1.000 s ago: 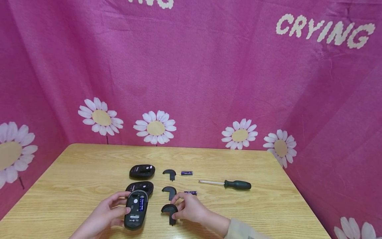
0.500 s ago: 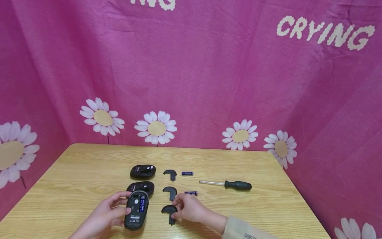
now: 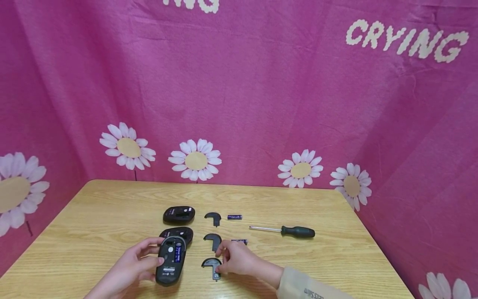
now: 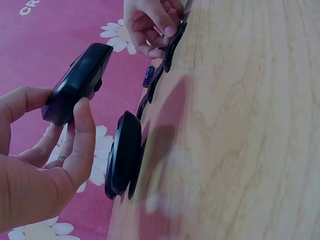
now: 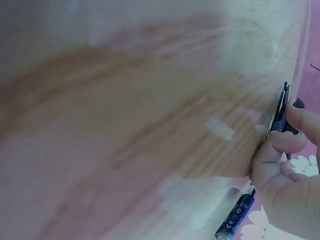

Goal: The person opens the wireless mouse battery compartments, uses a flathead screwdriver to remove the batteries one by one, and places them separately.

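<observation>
Left hand (image 3: 128, 270) grips the upturned mouse (image 3: 171, 261) (battery bay exposed) — right hand (image 3: 236, 260) fingers pinch the battery cover (image 3: 211, 264) beside it.

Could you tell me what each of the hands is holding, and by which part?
Left hand: upturned mouse, by its sides. Right hand: battery cover, pinched at its edge.

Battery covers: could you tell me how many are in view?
3, in a column: far battery cover, middle battery cover, and near battery cover pinched by the right hand. None seems hidden.
</observation>
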Available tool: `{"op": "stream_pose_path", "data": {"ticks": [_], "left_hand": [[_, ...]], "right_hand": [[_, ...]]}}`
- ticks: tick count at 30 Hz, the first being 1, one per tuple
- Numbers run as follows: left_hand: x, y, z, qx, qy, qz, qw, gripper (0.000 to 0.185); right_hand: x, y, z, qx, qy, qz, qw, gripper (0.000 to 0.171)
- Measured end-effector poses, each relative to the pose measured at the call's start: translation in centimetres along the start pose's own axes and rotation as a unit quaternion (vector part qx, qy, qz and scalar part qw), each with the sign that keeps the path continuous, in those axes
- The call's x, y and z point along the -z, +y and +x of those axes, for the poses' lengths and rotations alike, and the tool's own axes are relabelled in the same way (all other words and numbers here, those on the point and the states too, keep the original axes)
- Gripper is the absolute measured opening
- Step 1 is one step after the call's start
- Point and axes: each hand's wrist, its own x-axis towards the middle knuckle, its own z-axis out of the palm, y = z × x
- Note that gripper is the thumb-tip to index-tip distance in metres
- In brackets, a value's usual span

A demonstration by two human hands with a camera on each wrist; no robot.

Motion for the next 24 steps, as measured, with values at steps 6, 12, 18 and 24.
{"op": "stream_pose_path", "data": {"ticks": [6, 12, 18, 24], "left_hand": [[-0.3, 0.1, 0.1, -0.005, 0.004, 0.007, 1.0000, 0.065], [-0.7, 0.5, 0.1, -0.020, 0.001, 0.007, 0.9998, 0.065], [-1.1, 1.0, 0.2, -0.018, -0.001, 0.005, 0.9998, 0.065], [-1.5, 1.3, 0.3, -0.028, -0.005, 0.001, 0.9996, 0.062]], "right_hand": [[0.4, 0.1, -0.2, -0.005, -0.012, 0.031, 0.999, 0.027], [1.7, -0.6, -0.6, -0.008, -0.018, 0.060, 0.998, 0.025], [3.1, -1.6, -1.0, 0.018, -0.008, 0.040, 0.999, 0.025], [4.7, -2.6, -1.3, 0.023, 0.011, 0.047, 0.999, 0.025]]}}
